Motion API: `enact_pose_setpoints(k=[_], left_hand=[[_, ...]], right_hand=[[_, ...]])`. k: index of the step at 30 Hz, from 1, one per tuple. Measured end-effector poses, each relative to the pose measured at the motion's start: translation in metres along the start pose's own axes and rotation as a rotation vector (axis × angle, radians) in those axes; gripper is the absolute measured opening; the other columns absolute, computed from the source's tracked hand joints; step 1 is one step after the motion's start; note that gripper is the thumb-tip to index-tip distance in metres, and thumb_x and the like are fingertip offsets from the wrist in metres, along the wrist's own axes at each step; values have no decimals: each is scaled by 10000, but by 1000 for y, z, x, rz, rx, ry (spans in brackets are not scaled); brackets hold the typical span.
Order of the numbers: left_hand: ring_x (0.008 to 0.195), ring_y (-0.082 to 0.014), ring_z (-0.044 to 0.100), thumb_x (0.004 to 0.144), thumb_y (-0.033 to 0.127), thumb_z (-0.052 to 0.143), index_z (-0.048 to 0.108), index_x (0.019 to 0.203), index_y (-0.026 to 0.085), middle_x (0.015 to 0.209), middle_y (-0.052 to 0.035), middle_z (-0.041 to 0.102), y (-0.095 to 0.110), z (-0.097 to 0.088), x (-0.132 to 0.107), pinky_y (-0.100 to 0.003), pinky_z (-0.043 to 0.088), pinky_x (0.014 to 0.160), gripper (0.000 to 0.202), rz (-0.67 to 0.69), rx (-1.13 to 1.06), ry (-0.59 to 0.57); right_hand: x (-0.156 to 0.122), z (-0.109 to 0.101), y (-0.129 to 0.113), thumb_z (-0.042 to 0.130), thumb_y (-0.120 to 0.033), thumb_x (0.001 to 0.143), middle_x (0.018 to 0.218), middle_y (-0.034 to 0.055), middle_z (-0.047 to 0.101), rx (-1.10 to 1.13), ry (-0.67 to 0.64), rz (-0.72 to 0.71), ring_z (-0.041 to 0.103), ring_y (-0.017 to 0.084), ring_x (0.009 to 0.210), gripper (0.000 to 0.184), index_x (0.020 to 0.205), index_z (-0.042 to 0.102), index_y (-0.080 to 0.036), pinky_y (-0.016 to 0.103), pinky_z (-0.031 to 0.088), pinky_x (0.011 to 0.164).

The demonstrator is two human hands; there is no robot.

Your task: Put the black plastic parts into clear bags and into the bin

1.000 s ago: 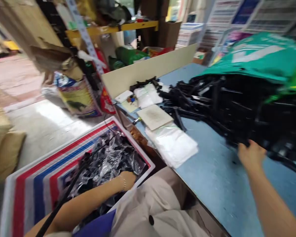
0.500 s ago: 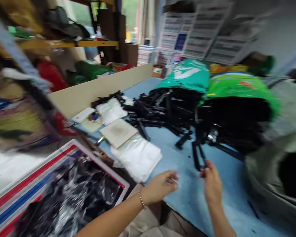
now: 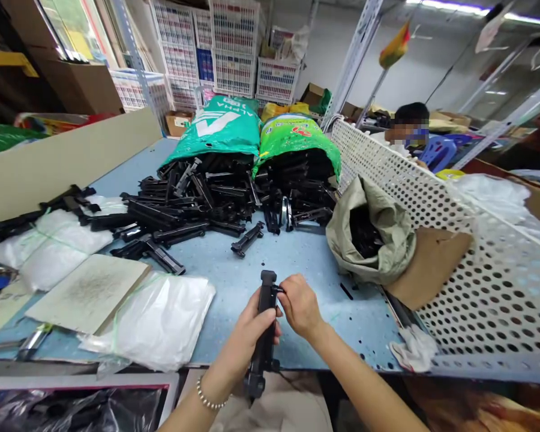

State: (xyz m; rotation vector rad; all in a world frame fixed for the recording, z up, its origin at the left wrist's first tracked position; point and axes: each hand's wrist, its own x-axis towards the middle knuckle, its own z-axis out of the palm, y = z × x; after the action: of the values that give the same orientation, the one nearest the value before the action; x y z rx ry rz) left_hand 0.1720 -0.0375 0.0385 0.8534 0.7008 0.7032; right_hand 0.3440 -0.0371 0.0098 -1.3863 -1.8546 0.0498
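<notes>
My left hand (image 3: 247, 333) is closed around a long black plastic part (image 3: 266, 318) with wider ends, held upright and tilted over the table's front edge. Against its upper right side, the thumb and fingers of my right hand (image 3: 300, 305) pinch a small dark piece (image 3: 276, 289), too small to make out fully. A single similar black part (image 3: 247, 239) lies on the blue table just beyond my hands. Behind it spreads a heap of such black parts (image 3: 198, 198), spilling from a teal bag (image 3: 220, 126) and a green bag (image 3: 297, 135).
On the left lie a stack of clear plastic bags (image 3: 166, 318), a square board (image 3: 90, 294) and a metal-ended tool (image 3: 35, 341). To the right stand a grey-green sack (image 3: 387, 240) and a white perforated panel (image 3: 477, 264). A person (image 3: 409, 126) sits beyond the panel.
The view has swung to the right. My right hand has come back from the heap's edge, and the long black part is now in my left hand, which was empty before.
</notes>
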Motion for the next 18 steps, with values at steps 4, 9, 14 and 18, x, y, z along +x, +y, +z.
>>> enact_pose_setpoints(k=[4, 9, 14, 18], left_hand=[[641, -137, 598, 725, 421, 668, 495, 1224, 186, 844, -18, 621, 4, -7, 13, -269, 496, 614, 578, 43, 65, 170], [679, -190, 627, 763, 531, 575, 593, 935, 150, 731, -37, 647, 7, -29, 28, -296, 494, 643, 418, 18, 140, 322], [779, -226, 629, 859, 452, 446, 611, 850, 172, 815, -71, 690, -13, -42, 34, -323, 466, 734, 325, 87, 523, 322], [811, -295, 667, 883, 352, 429, 595, 1119, 164, 860, -140, 714, -33, -36, 35, -365, 444, 755, 344, -19, 1000, 344]], right_hand=[[6, 22, -6, 233, -380, 1006, 669, 6, 505, 170, -111, 151, 476, 167, 625, 366, 783, 473, -218, 305, 394, 598], [-34, 26, -34, 297, -390, 989, 786, 51, 574, 41, -137, -133, 472, 195, 745, 337, 867, 539, -190, 353, 366, 703], [-11, 38, -20, 392, -295, 966, 663, 29, 534, -98, -198, -307, 444, 187, 675, 293, 740, 554, -200, 347, 332, 670], [76, 64, 19, 398, -167, 946, 955, 108, 642, -214, -280, -168, 523, 233, 923, 234, 1011, 623, -160, 374, 378, 806]])
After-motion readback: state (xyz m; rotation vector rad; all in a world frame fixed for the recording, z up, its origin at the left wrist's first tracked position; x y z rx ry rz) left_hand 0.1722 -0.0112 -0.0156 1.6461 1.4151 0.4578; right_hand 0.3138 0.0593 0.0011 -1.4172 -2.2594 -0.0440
